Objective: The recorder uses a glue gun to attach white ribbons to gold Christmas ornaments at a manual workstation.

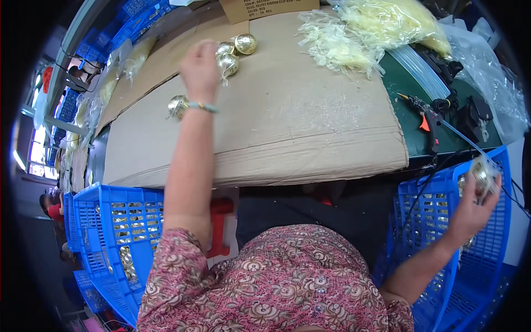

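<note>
My left hand [200, 69] reaches over the cardboard sheet, beside a loose group of shiny gold ball ornaments [227, 65]. Its fingers are blurred and turned away, so I cannot tell whether they grip anything. A gold ball ornament [245, 43] lies at the far right of that group, and another gold ball ornament [178, 106] sits alone nearer my wrist. Off to the right, my right hand [474, 213] is closed around a gold ball ornament in clear plastic [483, 176], above a blue crate [423, 210].
A flattened cardboard sheet [265, 110] covers the table. Clear strips [340, 47] and a bag of yellowish strips [392, 22] lie at the back right. A glue gun [426, 119] with a cord rests on the green tabletop. Another blue crate [105, 193] holding gold balls stands left.
</note>
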`<state>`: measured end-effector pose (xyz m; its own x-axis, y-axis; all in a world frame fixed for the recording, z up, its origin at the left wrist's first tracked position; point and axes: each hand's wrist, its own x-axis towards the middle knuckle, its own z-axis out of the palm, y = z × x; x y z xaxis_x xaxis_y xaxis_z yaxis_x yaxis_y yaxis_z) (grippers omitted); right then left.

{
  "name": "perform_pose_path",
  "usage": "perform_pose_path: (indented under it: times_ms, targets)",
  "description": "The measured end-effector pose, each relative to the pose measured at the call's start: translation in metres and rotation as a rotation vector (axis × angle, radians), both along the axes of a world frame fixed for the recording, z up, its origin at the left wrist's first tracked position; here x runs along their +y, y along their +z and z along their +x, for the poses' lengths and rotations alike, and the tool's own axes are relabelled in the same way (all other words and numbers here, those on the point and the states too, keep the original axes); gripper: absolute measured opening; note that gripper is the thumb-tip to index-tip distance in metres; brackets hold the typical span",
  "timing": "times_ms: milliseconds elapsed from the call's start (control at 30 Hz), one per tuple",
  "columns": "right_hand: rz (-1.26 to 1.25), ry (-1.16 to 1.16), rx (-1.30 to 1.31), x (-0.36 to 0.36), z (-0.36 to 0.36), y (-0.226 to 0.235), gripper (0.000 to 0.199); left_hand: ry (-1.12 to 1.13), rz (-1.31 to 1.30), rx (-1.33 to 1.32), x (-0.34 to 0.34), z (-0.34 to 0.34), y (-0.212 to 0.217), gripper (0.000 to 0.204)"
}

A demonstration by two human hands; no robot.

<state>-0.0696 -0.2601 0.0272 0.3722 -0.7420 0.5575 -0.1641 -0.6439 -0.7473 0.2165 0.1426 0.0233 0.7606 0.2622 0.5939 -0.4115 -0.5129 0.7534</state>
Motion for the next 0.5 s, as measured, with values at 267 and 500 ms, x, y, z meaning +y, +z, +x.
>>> perform_pose_path:
  times_ms: [267,500]
  targets:
    - [-0.089,-0.169,-0.152,-0.017,-0.014,-0.006,0.026,0.241,0.739,0.362,0.063,0.035,-0.024,0.038]
    - [0.136,0.740,-0.292,0.088,0.059,-0.005,0.014,-0.580,-0.575,0.635,0.011,-0.029,-0.005,0.042]
